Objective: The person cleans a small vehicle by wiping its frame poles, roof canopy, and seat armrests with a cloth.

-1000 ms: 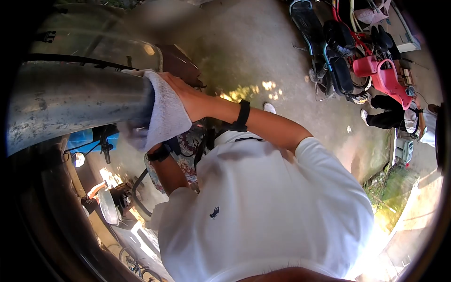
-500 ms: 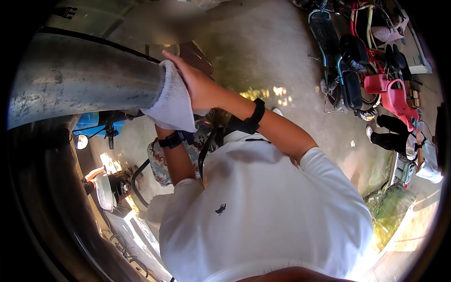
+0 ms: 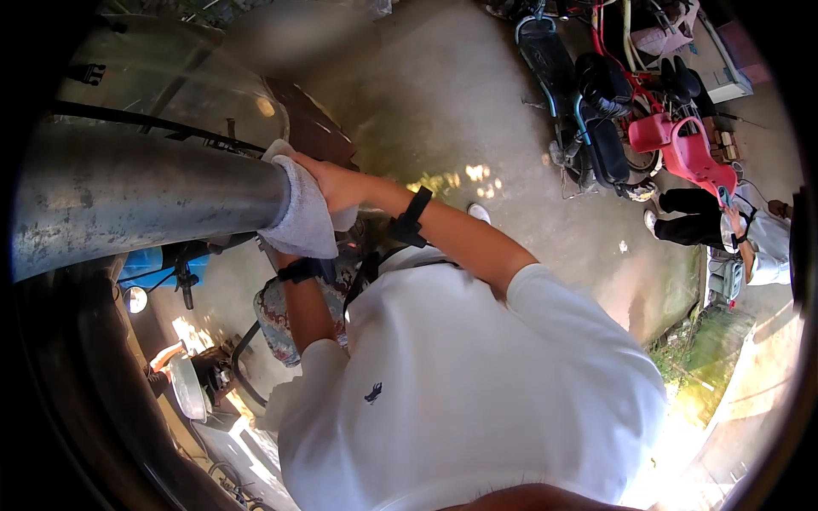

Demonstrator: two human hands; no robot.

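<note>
A grey-white towel (image 3: 302, 217) is wrapped around the lower end of a thick, worn metal pole (image 3: 145, 183) that enters from the left. My right hand (image 3: 334, 186) presses the towel against the pole, its fingers closed over the cloth and their tips partly hidden. From below, my left forearm (image 3: 305, 298) reaches up to the towel's lower side. The left hand itself is hidden behind the cloth, so its fingers do not show. Black straps (image 3: 411, 220) sit on both of my arms.
Electric scooters (image 3: 588, 111) and a pink child seat (image 3: 690, 153) stand at the right, beside a person in dark trousers (image 3: 686, 213). Another person's arm (image 3: 166, 356) shows at lower left, near a pale basin (image 3: 187, 387). A round mirror (image 3: 135, 299) is at left.
My view has shifted, so the scooters appear further left. My right hand's outstretched thumb no longer shows above the towel, and the cloth now reaches over the pole's upper edge.
</note>
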